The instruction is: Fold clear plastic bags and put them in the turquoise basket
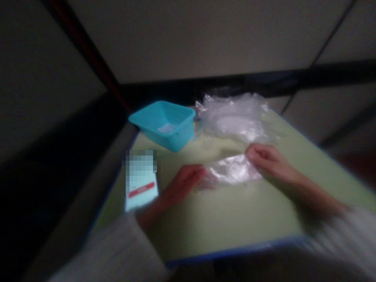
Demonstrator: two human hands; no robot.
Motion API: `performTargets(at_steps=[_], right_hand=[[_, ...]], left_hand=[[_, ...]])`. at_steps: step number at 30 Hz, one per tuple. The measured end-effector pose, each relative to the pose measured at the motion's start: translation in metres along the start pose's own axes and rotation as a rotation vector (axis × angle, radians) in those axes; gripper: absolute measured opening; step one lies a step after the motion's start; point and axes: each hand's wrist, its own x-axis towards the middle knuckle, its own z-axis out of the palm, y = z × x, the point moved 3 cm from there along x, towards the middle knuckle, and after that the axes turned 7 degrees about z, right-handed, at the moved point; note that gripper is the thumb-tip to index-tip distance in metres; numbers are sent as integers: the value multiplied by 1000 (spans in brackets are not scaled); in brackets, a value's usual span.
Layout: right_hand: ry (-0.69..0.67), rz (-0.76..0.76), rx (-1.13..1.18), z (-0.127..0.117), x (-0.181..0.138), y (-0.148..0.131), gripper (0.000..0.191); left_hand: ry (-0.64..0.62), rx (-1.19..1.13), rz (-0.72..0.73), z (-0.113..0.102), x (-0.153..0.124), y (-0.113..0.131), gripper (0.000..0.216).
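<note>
A clear plastic bag (232,171) lies on the pale green table (223,219), stretched between my two hands. My left hand (183,184) pinches its left end with closed fingers. At the bag's right end, my right hand (268,160) grips it the same way. The picture is blurred, so fine detail of the bag is lost.
A heap of clear plastic bags (235,117) sits at the table's far edge. A turquoise tub (166,123) stands at the far left corner, tilted. A light blue card with a red stripe (141,184) lies at the left edge. Dark walls surround the table.
</note>
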Motion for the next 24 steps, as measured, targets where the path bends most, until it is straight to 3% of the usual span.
performTargets(at_steps=[3,6,12,15,18,24], right_hand=[[-66,118,112,3,3,5,36],[-100,207,146,5,10,14,37],[-89,259,87,6,22,39,32],[-46,276,101,4,25,45,30],[-5,274,112,1,26,47,28],[1,309,64,-4,26,43,29]], left_hand=[[19,-370,-181,4,1,-4,31],[-4,-518,-283,5,4,-11,32],[145,-362,-364,-9,10,-34,25],[43,-284,-339,-10,10,-33,26],[-68,-178,-359,-8,7,-26,41],[-108,-136,-387,-3,4,-27,60]])
